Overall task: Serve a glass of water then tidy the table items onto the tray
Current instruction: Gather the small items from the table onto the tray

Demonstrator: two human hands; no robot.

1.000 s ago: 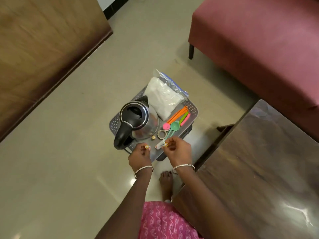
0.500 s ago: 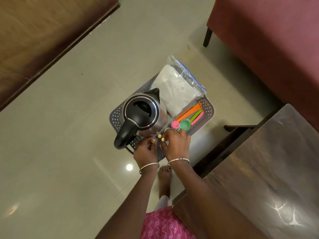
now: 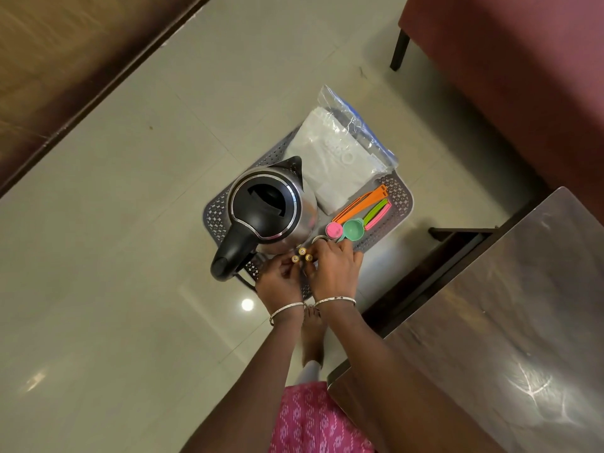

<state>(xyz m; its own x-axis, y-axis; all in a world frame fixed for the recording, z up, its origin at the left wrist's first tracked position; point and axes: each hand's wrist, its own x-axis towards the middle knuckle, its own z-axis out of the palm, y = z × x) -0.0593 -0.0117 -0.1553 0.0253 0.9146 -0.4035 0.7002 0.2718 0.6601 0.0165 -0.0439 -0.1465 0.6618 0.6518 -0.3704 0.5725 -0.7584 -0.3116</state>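
A grey perforated tray (image 3: pixel 400 194) carries a steel kettle (image 3: pixel 266 207) with a black lid and handle, a clear plastic bag (image 3: pixel 336 155) and coloured measuring spoons (image 3: pixel 354 220). At the tray's near edge, three small gold-topped cylinders stand close together. My left hand (image 3: pixel 281 284) pinches the left cylinder (image 3: pixel 295 259). My right hand (image 3: pixel 333 269) pinches the right cylinder (image 3: pixel 308 257). The third cylinder (image 3: pixel 302 251) stands just behind them, next to the kettle's base. A small ring (image 3: pixel 319 238) peeks out beyond my right fingers.
A dark wooden table (image 3: pixel 506 338) fills the lower right, close to my right forearm. A maroon sofa (image 3: pixel 523 76) stands at the upper right. A wooden panel (image 3: pixel 65 60) runs along the upper left. Pale floor tiles (image 3: pixel 114 256) surround the tray's stand.
Both hands have moved forward over the tray's near edge, bringing their two cylinders beside the one standing by the kettle. The camera has come closer to the tray.
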